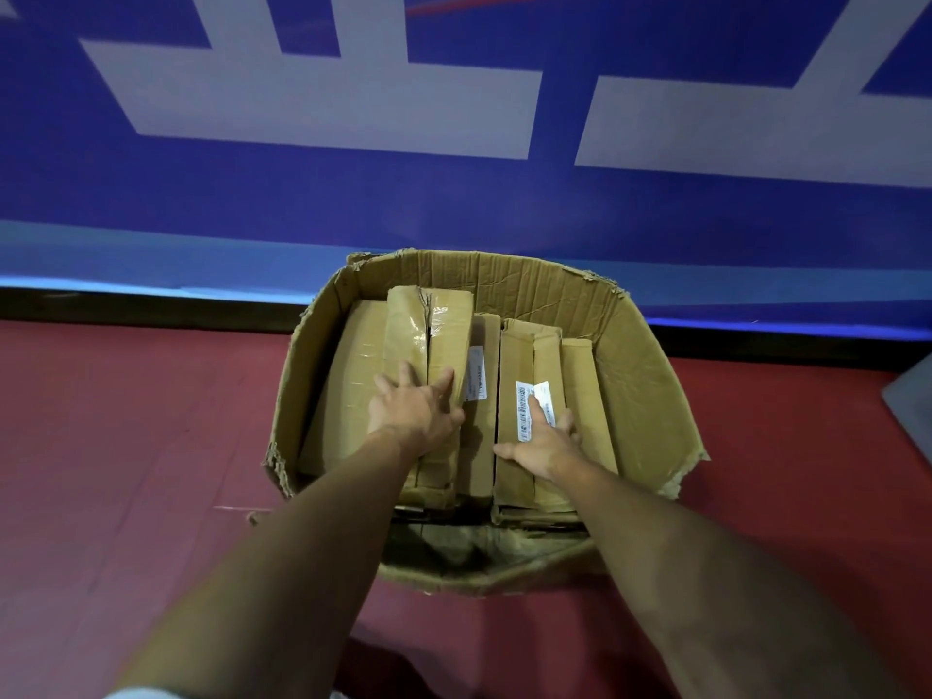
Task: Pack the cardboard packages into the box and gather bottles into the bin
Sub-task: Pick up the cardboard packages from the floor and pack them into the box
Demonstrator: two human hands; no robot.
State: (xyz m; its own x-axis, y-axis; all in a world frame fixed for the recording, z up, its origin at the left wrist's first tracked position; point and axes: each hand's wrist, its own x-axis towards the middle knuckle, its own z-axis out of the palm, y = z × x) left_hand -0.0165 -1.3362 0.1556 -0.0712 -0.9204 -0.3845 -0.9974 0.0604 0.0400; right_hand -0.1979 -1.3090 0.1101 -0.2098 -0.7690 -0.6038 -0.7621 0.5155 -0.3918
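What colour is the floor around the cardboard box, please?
The floor is red; head view.

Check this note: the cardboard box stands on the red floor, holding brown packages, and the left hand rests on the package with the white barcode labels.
Wrong hand. The head view shows the right hand resting on the package with the white barcode labels; the left hand is on a taped package. The rest holds.

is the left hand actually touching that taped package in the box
Touching. The head view shows the left hand with spread fingers lying flat on top of the taped package, no gap between them.
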